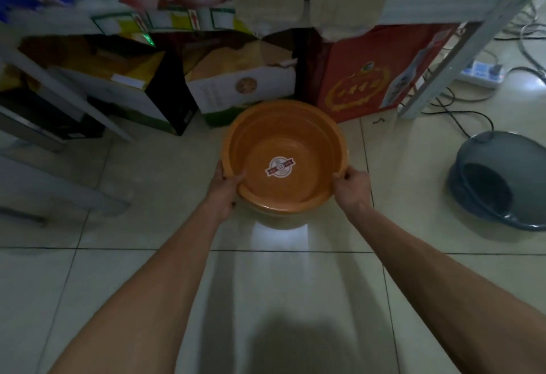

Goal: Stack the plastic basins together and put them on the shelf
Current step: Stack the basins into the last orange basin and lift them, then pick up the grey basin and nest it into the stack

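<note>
Both hands grip the orange basin [285, 161] by its near rim: the left hand [226, 189] clasps the left edge with the thumb hooked inside, and the right hand [353, 184] pinches the right edge, thumb over the lip. A second orange wall shows just beneath the rim, so it looks nested in another basin, above the tiled floor [118, 270]. A round white sticker [280, 166] with a dark red banner sits on the bottom inside; its writing is too blurred to read. Ahead stands a red carton [366, 78] with a gold emblem, characters illegible, beside a white box [236, 93] bearing a round brown logo. A grey basin [496, 181] lies tilted on the floor to the right, well apart.
</note>
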